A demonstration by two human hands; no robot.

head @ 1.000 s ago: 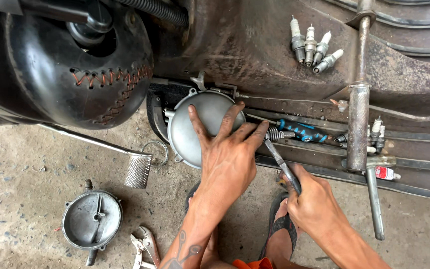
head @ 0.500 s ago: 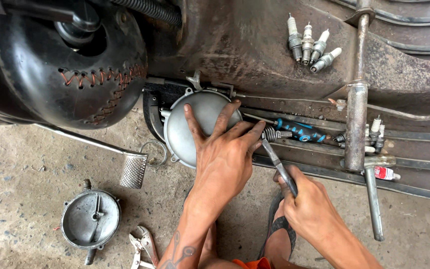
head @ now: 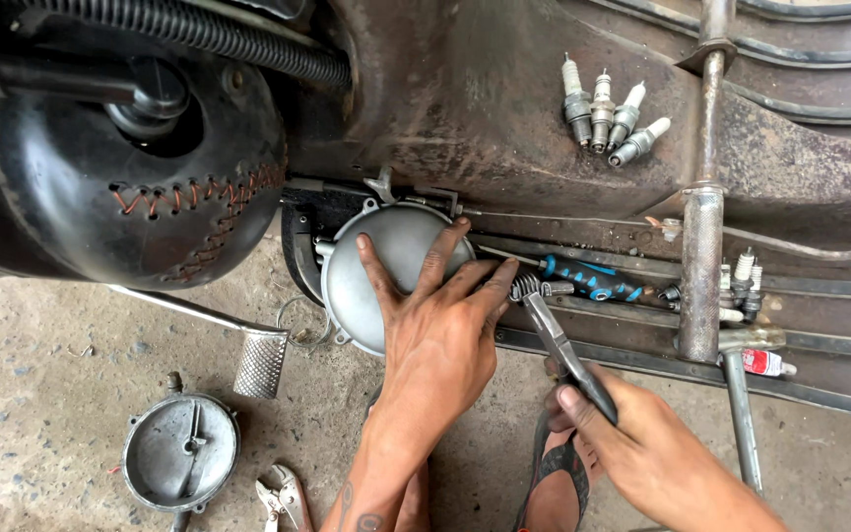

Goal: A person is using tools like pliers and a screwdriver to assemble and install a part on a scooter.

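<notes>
My left hand [head: 440,330] lies flat, fingers spread, against a round grey metal cover [head: 378,268] on the side of a rusty scooter body [head: 504,118]. My right hand [head: 632,438] grips the dark handles of pliers [head: 556,345], which point up and left. The jaws of the pliers meet a coiled spring [head: 524,287] just right of my left fingertips. A blue-handled screwdriver [head: 593,281] lies on the footboard beside the spring.
Several spark plugs [head: 608,113] rest on the body above. A second round cover [head: 179,451] and another pair of pliers [head: 283,496] lie on the concrete floor. A kick-start pedal [head: 260,363] juts out at left, below a black seat [head: 120,187]. A metal lever [head: 701,266] stands at right.
The view has shifted slightly. My left hand stays pressed on the cover, and my right hand with the pliers holds near the spring with little movement.
</notes>
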